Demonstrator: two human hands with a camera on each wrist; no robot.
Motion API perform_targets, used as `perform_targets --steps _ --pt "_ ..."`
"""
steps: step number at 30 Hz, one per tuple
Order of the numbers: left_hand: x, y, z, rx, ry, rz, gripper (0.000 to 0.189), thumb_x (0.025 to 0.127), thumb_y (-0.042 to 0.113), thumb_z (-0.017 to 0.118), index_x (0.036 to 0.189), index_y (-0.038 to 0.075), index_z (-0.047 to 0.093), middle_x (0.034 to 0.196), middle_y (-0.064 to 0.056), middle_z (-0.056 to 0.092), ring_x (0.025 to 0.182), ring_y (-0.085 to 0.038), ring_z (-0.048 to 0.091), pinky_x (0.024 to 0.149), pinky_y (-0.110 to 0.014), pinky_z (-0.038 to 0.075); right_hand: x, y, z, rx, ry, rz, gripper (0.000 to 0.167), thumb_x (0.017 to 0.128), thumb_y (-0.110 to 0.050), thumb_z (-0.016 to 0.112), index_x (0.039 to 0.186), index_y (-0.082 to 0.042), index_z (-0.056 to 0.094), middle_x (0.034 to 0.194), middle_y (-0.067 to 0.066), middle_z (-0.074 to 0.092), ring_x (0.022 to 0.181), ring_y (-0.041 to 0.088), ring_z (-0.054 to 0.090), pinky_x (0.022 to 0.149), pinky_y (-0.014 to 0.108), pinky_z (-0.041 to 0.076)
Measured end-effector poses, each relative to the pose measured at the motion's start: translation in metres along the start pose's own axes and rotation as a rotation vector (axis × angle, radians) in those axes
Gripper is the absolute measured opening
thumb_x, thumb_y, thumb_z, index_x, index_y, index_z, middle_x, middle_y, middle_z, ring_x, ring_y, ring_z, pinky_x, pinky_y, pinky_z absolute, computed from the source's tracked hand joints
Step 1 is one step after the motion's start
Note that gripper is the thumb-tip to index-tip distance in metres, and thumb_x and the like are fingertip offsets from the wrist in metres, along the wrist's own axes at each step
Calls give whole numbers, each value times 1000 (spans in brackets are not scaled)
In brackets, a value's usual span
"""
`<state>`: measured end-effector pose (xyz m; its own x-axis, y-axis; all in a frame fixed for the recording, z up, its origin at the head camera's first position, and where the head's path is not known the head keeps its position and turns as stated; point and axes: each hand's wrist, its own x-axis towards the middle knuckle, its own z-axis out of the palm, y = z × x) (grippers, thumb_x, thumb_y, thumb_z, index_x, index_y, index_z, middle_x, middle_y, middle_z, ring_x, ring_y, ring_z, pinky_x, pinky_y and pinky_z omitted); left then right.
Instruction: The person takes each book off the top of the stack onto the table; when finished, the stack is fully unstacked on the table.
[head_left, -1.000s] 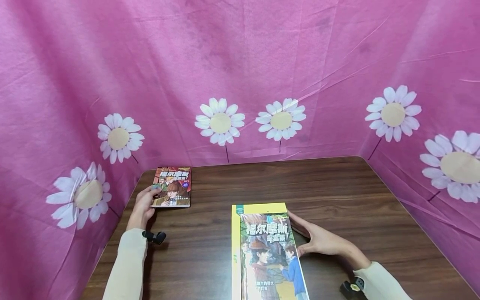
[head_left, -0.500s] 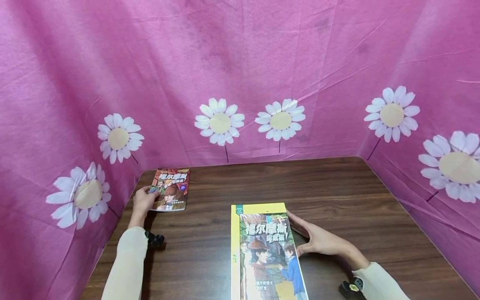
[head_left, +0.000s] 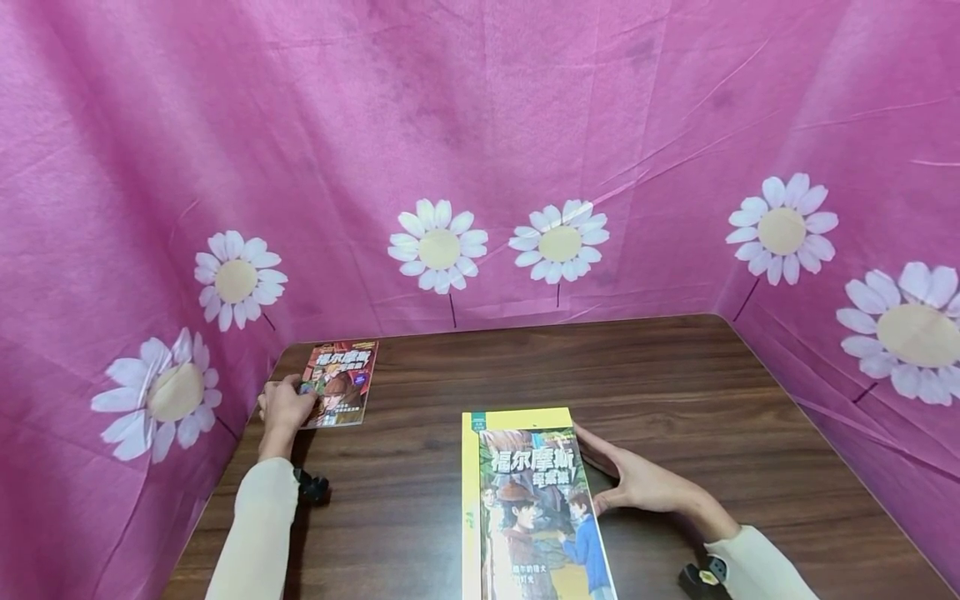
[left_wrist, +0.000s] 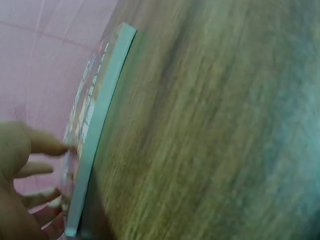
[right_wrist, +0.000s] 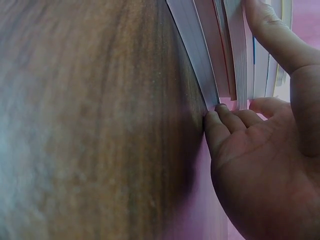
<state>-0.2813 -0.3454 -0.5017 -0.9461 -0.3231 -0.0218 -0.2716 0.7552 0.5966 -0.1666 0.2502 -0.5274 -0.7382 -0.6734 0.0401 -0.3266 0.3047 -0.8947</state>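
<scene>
While the red book (head_left: 351, 379) lies flat at the back left corner of the table (head_left: 420, 367), cover up, it's the left hand (head_left: 283, 408) right there at its left side! The long axis runs mostly away from the person, far end leaning slightly right, and the title sits at that far end, so the cover reads from the near side. One red book out there, just one. The left hand is loose, fingers spread apart, thumb at the cover's edge; the left wrist view has the pale page edge running low along the wood.

Over to the middle, near the front, and here's the stack of books (right_wrist: 237, 55)! From above, two covers show: the top book (head_left: 534, 521), illustrated, with its title at the far end and its length running away from the person, and a yellow book (head_left: 470, 500) peeking out beneath at the left and far edges. The right wrist view shows more layers, at least four, but an exact count is beyond me. The right hand (head_left: 637, 479) is spread wide along the right side, fingers stretched out low, thumb well apart from them, touching the stack.

Two pale sleeves, two black wrist cameras, and around it all a pink cloth (head_left: 495, 100) with six white daisies!
</scene>
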Motion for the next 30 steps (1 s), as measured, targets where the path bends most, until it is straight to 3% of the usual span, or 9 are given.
perform_targets --steps 2,7,20,30 --pt "-1 1 1 39 -35 6 67 99 31 65 152 -7 50 155 -42 35 141 -63 27 116 -76 28 0 -1 0 -2 3 3 123 83 -30 89 172 -5 7 173 33 15 148 -16 22 118 5 21" --pt "-2 3 2 81 -70 16 75 98 37 70 153 -9 48 154 -42 34 138 -61 28 114 -74 31 0 -3 -1 7 3 -9 121 84 -26 88 171 -4 7 172 36 12 147 -16 23 118 6 24" --pt "-2 4 3 62 -68 -28 73 100 35 68 154 -9 47 158 -41 30 143 -62 24 116 -75 28 0 -4 1 26 1 3 122 84 -25 88 171 -2 6 173 35 13 148 -16 22 118 5 22" --pt "-7 10 -6 80 -70 13 73 99 34 66 151 -13 46 152 -45 36 138 -63 33 117 -73 31 0 0 1 11 2 5 123 83 -27 89 171 -3 6 173 33 14 147 -17 22 118 5 23"
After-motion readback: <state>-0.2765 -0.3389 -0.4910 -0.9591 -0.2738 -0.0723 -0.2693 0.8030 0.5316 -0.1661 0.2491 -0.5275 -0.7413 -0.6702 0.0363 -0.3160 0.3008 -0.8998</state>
